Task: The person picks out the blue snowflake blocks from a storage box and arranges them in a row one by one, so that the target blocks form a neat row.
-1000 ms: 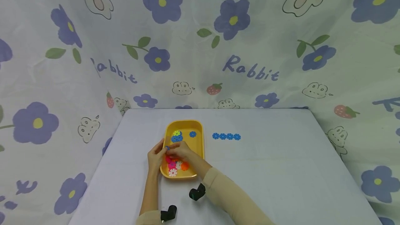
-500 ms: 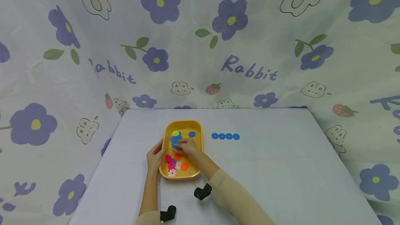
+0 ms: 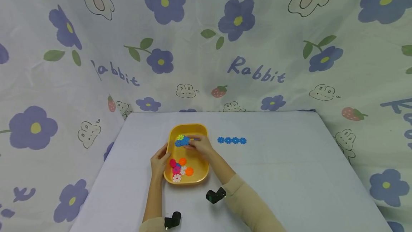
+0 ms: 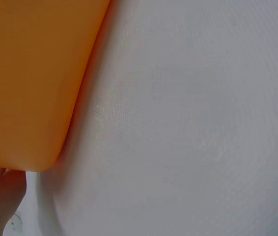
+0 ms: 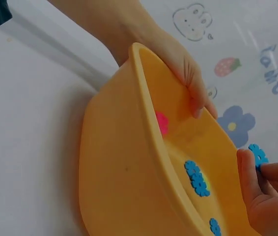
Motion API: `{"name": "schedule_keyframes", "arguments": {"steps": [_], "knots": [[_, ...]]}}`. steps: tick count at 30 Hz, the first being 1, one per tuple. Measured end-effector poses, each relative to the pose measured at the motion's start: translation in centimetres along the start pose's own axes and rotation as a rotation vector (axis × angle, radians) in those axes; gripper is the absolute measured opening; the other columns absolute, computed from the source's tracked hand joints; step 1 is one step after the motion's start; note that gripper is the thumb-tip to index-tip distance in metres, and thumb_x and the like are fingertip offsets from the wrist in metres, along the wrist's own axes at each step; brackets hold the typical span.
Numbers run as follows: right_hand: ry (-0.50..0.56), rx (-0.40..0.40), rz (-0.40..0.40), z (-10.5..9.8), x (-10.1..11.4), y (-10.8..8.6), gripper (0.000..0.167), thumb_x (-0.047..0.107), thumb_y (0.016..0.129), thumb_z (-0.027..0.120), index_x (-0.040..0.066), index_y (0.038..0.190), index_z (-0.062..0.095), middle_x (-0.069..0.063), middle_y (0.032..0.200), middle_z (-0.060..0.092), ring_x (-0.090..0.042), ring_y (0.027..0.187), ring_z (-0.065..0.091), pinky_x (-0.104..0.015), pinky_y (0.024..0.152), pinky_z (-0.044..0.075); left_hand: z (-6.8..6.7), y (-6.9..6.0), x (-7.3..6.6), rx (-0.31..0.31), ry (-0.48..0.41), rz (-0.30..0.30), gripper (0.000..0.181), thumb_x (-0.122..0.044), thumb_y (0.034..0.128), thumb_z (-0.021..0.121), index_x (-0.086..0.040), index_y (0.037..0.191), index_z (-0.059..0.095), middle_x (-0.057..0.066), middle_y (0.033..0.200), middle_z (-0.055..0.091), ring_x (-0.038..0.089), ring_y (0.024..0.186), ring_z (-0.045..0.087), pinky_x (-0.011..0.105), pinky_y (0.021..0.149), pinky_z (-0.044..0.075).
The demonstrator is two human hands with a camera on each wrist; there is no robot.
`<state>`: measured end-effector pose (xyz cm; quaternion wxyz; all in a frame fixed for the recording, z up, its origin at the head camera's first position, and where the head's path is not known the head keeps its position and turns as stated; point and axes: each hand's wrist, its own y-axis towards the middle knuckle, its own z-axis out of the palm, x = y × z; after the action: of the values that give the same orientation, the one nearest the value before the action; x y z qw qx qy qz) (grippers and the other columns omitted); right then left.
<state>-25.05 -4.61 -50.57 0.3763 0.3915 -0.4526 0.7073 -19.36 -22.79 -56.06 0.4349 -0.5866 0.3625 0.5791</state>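
A yellow tray (image 3: 196,179) holds small flower-shaped pieces. My left hand (image 3: 158,161) grips its left rim, thumb over the edge; the right wrist view shows that same hand (image 5: 176,64) on the far rim. Over the tray's upper part, my right hand (image 3: 200,145) pinches a blue piece (image 5: 258,155) between thumb and fingers. Blue pieces (image 3: 178,143) and a yellow-green one (image 3: 180,137) lie near the upper left inside. In the left wrist view the tray's side (image 4: 31,88) is seen with part of the left hand (image 4: 1,201) below.
Right of the tray, a row of several blue pieces (image 3: 228,140) lies on the white table (image 3: 289,174). Orange (image 3: 189,171), pink (image 3: 176,170) and white (image 3: 176,178) pieces rest in the tray's lower part. A patterned cloth (image 3: 199,56) hangs behind the table.
My right hand has moved from beside the left hand toward the tray's upper right, with a blue piece pinched in it. The left hand still grips the rim.
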Motion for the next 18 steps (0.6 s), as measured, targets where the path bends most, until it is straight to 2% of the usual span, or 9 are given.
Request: {"name": "schedule_keyframes", "arguments": {"steps": [6,13,18], "knots": [[0.017,-0.015,-0.058,-1.2,0.4,0.0,0.031,-0.003,0.092,0.052,-0.008,0.122,0.058,-0.024,0.102,0.066,-0.024,0.08,0.07,-0.031,0.075,0.056,0.0,0.1,0.1,0.001,0.012,-0.006,0.043,0.002,0.0891,0.055,0.001,0.132,0.052,0.017,0.138,0.048,0.017,0.122,0.047,0.008,0.087,0.044],[-0.019,-0.044,-0.113,-3.2,1.2,-0.7,0.031,-0.002,0.091,0.055,-0.009,0.121,0.058,-0.023,0.1,0.066,-0.019,0.077,0.07,-0.031,0.076,0.056,0.0,0.2,0.2,-0.005,0.033,-0.024,0.044,0.0,0.0897,0.055,0.0,0.133,0.051,0.016,0.139,0.048,0.023,0.126,0.045,0.007,0.087,0.043],[-0.019,-0.057,-0.162,-4.8,1.5,-1.1,0.029,-0.003,0.09,0.056,-0.012,0.118,0.058,-0.023,0.1,0.067,-0.015,0.074,0.069,-0.029,0.074,0.056,0.1,0.1,0.1,-0.022,0.052,-0.028,0.043,-0.001,0.0893,0.056,-0.001,0.133,0.052,0.014,0.138,0.05,0.018,0.123,0.047,0.008,0.089,0.043]]}}
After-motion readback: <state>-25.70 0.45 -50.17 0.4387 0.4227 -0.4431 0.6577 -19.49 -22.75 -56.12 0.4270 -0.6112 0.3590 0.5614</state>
